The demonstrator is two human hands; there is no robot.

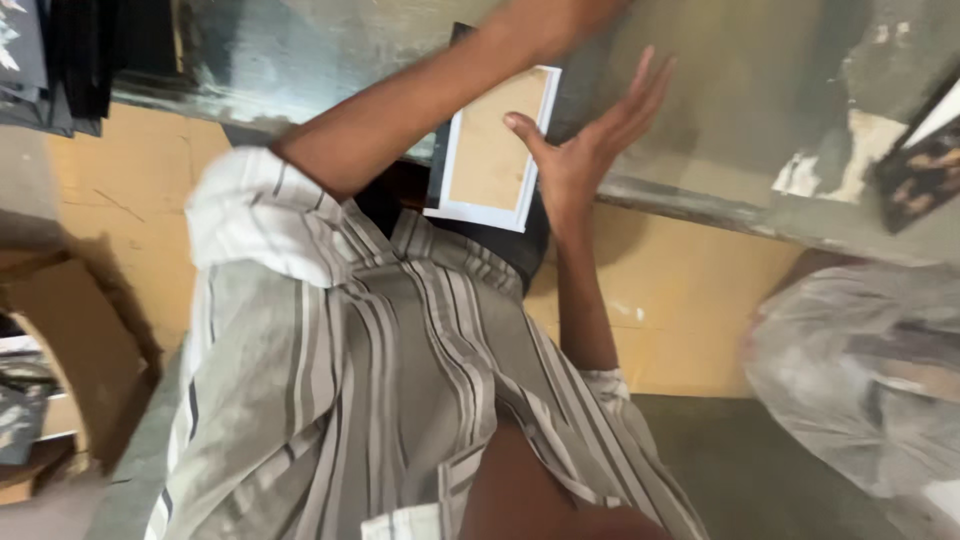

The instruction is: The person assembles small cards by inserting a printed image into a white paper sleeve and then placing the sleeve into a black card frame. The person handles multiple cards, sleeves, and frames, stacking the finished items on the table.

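A white-edged picture frame (490, 150) with a brown board in it lies at the edge of a grey metal table (750, 100), on top of something black. My right hand (590, 140) is flat beside the frame's right edge, fingers spread, with the thumb touching the brown board. My left forearm (420, 95) crosses over the frame toward the top of the view, and its hand is cut off past the picture's edge. My striped shirt (380, 380) fills the lower middle.
A clear plastic bag (860, 370) bulges at the right. A dark patterned frame piece (920, 170) lies on the table's far right. A stack of dark sheets (50, 60) sits top left, with an open cardboard box (70, 340) at the left.
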